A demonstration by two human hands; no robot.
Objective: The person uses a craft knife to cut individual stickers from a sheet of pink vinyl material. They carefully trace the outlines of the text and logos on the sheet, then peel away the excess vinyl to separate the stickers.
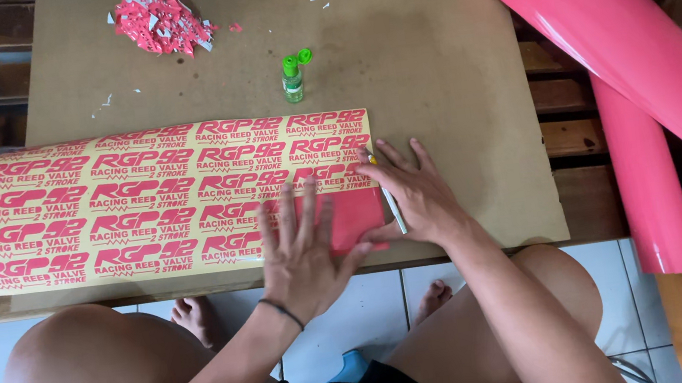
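A long yellow sheet (97, 206) printed with rows of pink lettering lies across a brown board (431, 74). Its lower right corner is a plain pink patch (353, 216). My left hand (301, 254) lies flat with spread fingers on the sheet beside that patch. My right hand (416, 195) rests at the sheet's right edge, fingers spread on the corner, with a thin white pen-like tool (392, 207) lying under it against the board.
A small green bottle (292, 79) with its cap flipped open stands behind the sheet. A heap of pink scraps (158, 18) sits at the back left. Two pink vinyl rolls (621, 49) lean at the right. My bare knees are below the table edge.
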